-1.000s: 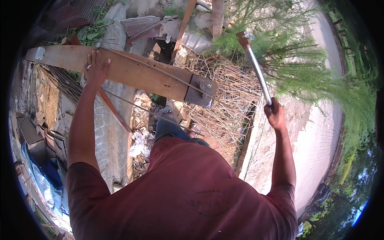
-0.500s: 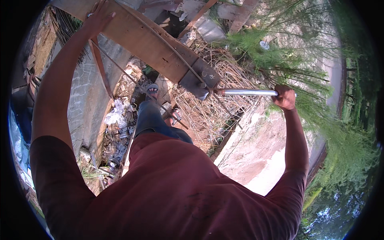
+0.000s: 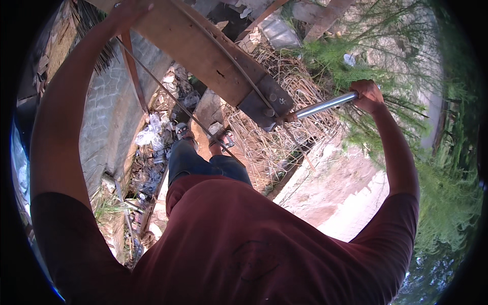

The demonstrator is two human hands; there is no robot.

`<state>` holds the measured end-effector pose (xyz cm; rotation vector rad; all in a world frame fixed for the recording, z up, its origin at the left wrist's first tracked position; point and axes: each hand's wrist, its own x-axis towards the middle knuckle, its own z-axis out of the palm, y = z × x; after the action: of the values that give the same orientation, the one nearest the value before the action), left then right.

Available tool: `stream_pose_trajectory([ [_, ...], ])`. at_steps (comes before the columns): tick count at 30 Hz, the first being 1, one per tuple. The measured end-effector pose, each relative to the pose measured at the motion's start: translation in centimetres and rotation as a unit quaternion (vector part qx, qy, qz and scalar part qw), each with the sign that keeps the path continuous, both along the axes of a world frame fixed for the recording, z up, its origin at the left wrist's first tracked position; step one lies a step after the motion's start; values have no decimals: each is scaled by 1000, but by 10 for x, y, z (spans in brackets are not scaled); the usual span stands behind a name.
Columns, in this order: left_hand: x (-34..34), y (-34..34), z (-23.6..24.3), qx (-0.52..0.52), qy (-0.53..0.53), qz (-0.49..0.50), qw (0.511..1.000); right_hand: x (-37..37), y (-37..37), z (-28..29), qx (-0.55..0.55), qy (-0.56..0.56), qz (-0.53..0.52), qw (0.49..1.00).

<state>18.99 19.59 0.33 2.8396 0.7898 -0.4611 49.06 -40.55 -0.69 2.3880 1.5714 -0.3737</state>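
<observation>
Right hand, swung forward, grips metal bar near branches; left hand apparently flat on beam.

Left hand stretched forward; right hand clenched, raised

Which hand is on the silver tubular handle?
The right hand: it's closed around the silver tubular handle. The left hand rests on the brown board instead.
</observation>
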Motion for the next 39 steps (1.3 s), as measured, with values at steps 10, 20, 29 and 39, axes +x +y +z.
stream_pose_trajectory([
  [10, -23, 73, -61, 116, -129, -210, 962, -37, -18, 3, 68, 7, -88, 994],
  [20, -5, 58, -77, 120, -178, -138, 967, -276, -95, -1, 10, -132, -490, 862],
  [29, -10, 40, -54, 95, -108, -95, 985, -501, 6, -17, 152, -174, -682, 694],
  [39, 4, 27, -48, 80, -102, -74, 989, -441, -53, -55, 256, -200, -607, 725],
])
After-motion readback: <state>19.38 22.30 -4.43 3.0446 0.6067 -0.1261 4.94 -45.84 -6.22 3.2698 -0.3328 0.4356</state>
